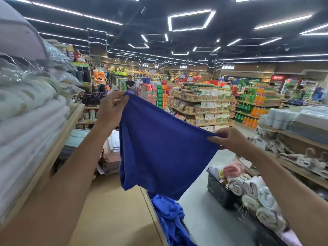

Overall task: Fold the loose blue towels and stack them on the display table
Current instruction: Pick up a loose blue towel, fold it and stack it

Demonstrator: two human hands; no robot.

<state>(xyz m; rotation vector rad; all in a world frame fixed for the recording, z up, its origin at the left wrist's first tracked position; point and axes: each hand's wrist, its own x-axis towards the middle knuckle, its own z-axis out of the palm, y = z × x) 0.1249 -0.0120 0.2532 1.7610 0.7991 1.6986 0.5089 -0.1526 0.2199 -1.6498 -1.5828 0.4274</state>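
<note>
A blue towel (159, 150) hangs in the air in front of me, stretched by its top edge. My left hand (111, 110) pinches its upper left corner, raised high. My right hand (230, 140) pinches the upper right corner, lower and further right. The towel's lower part drapes down over the wooden display table (113, 210). A loose heap of more blue towels (170, 215) lies at the table's right edge, spilling downward.
Shelves with folded pale bedding (30, 118) stand close on my left. Folded towel stacks (111, 157) lie at the table's far end. A dark basket (218, 189) with rolled white towels (252, 194) stands on the aisle floor at right. Grocery shelves and a person stand beyond.
</note>
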